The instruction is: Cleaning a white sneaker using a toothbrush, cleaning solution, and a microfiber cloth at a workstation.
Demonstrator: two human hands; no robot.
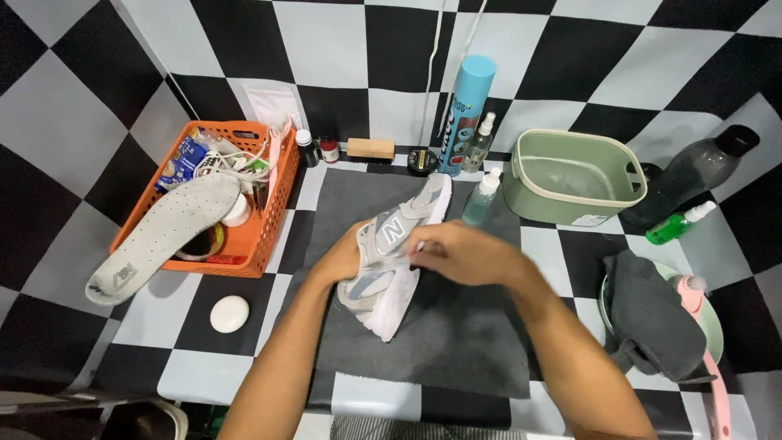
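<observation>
Grey shoe (391, 261) on its side over dark mat (456, 342), middle of table (244, 358). Left hand (342, 257) curled around shoe's back, holding it. Right hand (456, 253) closed on shoe's side – can't tell if it pinches something small. Insole (163, 236) already out, leaning on orange basket (277, 204). Green tub (570, 175), spray bottles (481, 195), soap (230, 314) nearby – cleaning looks begun, far from finished.

Both forearms are bare to the elbow, no sleeves in view; the left hand (340, 259) and right hand (461, 253) wear no gloves, rings or watch.
</observation>
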